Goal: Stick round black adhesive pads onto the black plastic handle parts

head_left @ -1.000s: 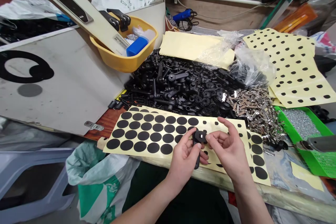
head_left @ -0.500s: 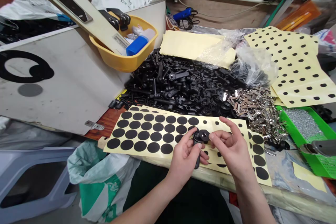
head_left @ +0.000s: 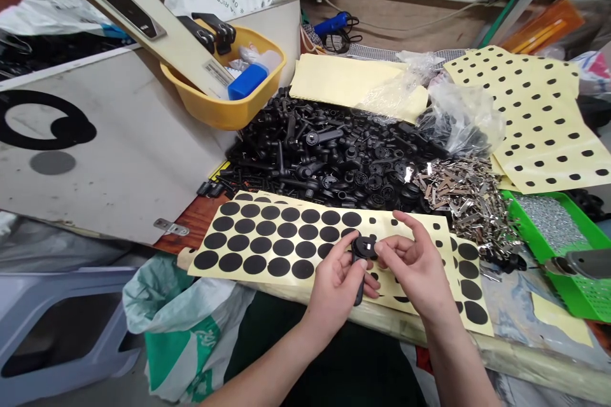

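Note:
My left hand [head_left: 337,276] is closed around a black plastic part with a round head [head_left: 357,248] and a short handle pointing down. Between the thumb and fingertip of my right hand [head_left: 413,264] is the edge of a black round sticker [head_left: 370,242] with a hole in it. This sticker lies over the part's head, and something pale shows through the hole. Whether it is pressed flat I cannot tell. Beneath both hands lies a yellow sticker sheet [head_left: 274,217] with rows of black discs; its right side has bare spots with small black dots.
Behind the sheet spreads a heap of black plastic parts [head_left: 329,146], with small metal clips [head_left: 456,194] at its right. A green basket [head_left: 522,210] holds tiny shiny pieces, with a grey tool [head_left: 585,265] across it. A yellow tub [head_left: 210,111] stands at back left.
My right hand has moved slightly left, bringing the sticker from beside the part's round head onto it. My left hand has stayed almost still.

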`<state>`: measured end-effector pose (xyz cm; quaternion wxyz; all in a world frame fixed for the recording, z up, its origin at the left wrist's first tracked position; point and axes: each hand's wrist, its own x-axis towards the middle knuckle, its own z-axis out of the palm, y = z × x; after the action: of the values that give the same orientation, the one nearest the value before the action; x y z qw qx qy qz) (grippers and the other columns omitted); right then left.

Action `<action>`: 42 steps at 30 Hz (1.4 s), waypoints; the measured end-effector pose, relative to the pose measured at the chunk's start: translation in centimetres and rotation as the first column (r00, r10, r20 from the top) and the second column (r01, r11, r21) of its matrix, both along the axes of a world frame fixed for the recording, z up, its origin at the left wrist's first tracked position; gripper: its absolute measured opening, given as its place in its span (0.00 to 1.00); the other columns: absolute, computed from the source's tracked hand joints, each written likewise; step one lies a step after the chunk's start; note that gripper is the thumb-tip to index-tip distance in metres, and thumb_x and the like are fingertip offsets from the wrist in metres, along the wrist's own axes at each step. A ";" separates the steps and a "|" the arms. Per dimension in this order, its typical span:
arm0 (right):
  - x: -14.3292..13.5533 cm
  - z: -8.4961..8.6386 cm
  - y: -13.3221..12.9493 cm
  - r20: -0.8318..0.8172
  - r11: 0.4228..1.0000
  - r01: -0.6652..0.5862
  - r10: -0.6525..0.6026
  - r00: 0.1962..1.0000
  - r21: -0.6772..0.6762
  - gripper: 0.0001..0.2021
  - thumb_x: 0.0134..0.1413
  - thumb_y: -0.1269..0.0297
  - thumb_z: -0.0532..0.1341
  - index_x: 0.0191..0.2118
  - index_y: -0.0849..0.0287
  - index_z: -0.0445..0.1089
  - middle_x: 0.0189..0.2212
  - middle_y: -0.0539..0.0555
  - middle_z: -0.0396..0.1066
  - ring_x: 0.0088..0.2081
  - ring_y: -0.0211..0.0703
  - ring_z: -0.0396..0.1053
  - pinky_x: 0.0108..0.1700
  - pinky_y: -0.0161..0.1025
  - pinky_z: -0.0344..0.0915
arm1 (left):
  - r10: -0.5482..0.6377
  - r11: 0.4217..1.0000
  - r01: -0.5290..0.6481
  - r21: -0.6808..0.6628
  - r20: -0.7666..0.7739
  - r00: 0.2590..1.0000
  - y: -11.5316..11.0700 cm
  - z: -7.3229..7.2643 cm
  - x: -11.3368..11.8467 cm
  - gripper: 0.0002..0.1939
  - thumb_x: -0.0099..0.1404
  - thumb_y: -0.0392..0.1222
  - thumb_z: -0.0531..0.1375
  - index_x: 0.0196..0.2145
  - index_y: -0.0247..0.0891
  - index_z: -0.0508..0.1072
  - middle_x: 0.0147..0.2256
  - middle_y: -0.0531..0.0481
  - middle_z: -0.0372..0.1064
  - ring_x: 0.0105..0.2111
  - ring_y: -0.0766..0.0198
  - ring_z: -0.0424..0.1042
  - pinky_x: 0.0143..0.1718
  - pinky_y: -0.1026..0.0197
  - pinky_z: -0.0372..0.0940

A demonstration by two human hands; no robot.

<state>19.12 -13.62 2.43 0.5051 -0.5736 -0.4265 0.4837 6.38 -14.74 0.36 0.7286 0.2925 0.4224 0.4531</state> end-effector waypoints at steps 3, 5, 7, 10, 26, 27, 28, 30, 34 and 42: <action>0.0 0.0 0.0 -0.001 1.000 -0.011 0.011 1.000 0.002 0.32 0.47 0.57 0.68 0.56 0.56 0.56 0.21 0.44 0.69 0.23 0.40 0.68 0.29 0.38 0.67 | -0.003 1.000 0.003 0.001 -0.002 1.000 0.0 0.0 0.1 0.32 0.59 0.42 0.61 0.59 0.33 0.57 0.31 0.51 0.68 0.24 0.64 0.73 0.25 0.60 0.71; -0.1 0.1 -0.1 0.006 1.000 -0.011 0.011 1.000 0.004 0.32 0.47 0.58 0.68 0.56 0.55 0.55 0.22 0.44 0.69 0.23 0.40 0.68 0.30 0.38 0.68 | -0.001 1.000 0.001 -0.001 -0.007 1.000 0.0 0.1 0.1 0.32 0.59 0.42 0.61 0.59 0.34 0.58 0.31 0.51 0.68 0.24 0.64 0.73 0.25 0.61 0.70; -0.1 0.1 -0.1 0.012 1.000 -0.011 0.011 1.000 0.006 0.32 0.47 0.58 0.68 0.56 0.56 0.56 0.22 0.44 0.69 0.23 0.40 0.68 0.30 0.39 0.69 | 0.001 1.000 -0.001 -0.004 -0.015 1.000 0.0 0.2 0.0 0.32 0.59 0.41 0.60 0.59 0.33 0.58 0.31 0.51 0.68 0.24 0.64 0.73 0.25 0.61 0.70; -0.2 0.0 -0.1 0.024 1.000 -0.011 0.011 1.000 0.011 0.32 0.47 0.58 0.68 0.56 0.56 0.56 0.22 0.44 0.69 0.23 0.40 0.68 0.30 0.39 0.69 | 0.007 1.000 -0.007 -0.005 -0.019 1.000 0.0 0.2 0.1 0.32 0.59 0.41 0.60 0.59 0.33 0.57 0.31 0.51 0.68 0.24 0.64 0.74 0.25 0.61 0.70; 0.0 0.1 0.1 0.150 0.998 -0.053 0.046 0.988 0.044 0.33 0.50 0.55 0.66 0.58 0.56 0.54 0.24 0.46 0.70 0.26 0.43 0.70 0.34 0.43 0.69 | 0.015 1.000 -0.015 -0.019 -0.012 1.000 0.0 -0.1 0.1 0.32 0.59 0.41 0.61 0.59 0.35 0.59 0.31 0.51 0.69 0.24 0.65 0.73 0.25 0.61 0.71; -0.1 0.0 0.1 0.158 0.998 -0.048 0.039 0.987 0.049 0.32 0.50 0.55 0.66 0.58 0.56 0.54 0.24 0.46 0.70 0.27 0.43 0.70 0.35 0.43 0.69 | 0.013 1.000 -0.013 -0.019 -0.013 1.000 0.0 -0.1 0.1 0.32 0.59 0.41 0.61 0.59 0.35 0.59 0.31 0.51 0.69 0.24 0.65 0.73 0.26 0.60 0.71; -0.1 0.0 0.0 0.165 0.998 -0.041 0.032 0.986 0.053 0.32 0.50 0.56 0.65 0.58 0.56 0.54 0.24 0.46 0.70 0.27 0.43 0.70 0.35 0.43 0.69 | 0.011 1.000 -0.011 -0.018 -0.014 1.000 0.0 0.0 0.1 0.32 0.59 0.41 0.61 0.59 0.35 0.58 0.31 0.51 0.69 0.24 0.65 0.73 0.26 0.60 0.71; -0.2 -0.1 -0.1 0.171 0.998 -0.029 0.019 0.985 0.054 0.31 0.51 0.56 0.65 0.58 0.56 0.54 0.24 0.46 0.70 0.28 0.43 0.70 0.36 0.43 0.69 | 0.004 1.000 -0.005 -0.015 -0.018 1.000 0.1 0.0 0.1 0.32 0.59 0.40 0.60 0.60 0.34 0.58 0.32 0.51 0.69 0.24 0.65 0.73 0.26 0.60 0.72; -0.4 0.0 -0.2 0.176 0.999 -0.009 0.002 0.984 0.041 0.30 0.51 0.57 0.65 0.58 0.56 0.55 0.25 0.46 0.70 0.27 0.43 0.70 0.35 0.42 0.68 | -0.002 1.000 0.002 -0.009 -0.029 1.000 0.0 0.0 0.1 0.31 0.60 0.40 0.59 0.60 0.33 0.57 0.32 0.50 0.69 0.24 0.64 0.73 0.27 0.59 0.72; -0.5 0.0 -0.3 0.163 0.999 0.011 -0.017 0.987 0.035 0.31 0.51 0.57 0.66 0.58 0.56 0.55 0.23 0.46 0.69 0.26 0.43 0.70 0.32 0.41 0.69 | 0.001 1.000 -0.001 -0.011 -0.022 1.000 0.0 0.0 0.1 0.32 0.59 0.41 0.61 0.60 0.34 0.57 0.32 0.50 0.69 0.25 0.64 0.74 0.26 0.60 0.72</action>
<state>18.62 -13.87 2.39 0.4817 -0.6055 -0.4705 0.4242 6.48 -14.78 0.37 0.7254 0.2931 0.4329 0.4478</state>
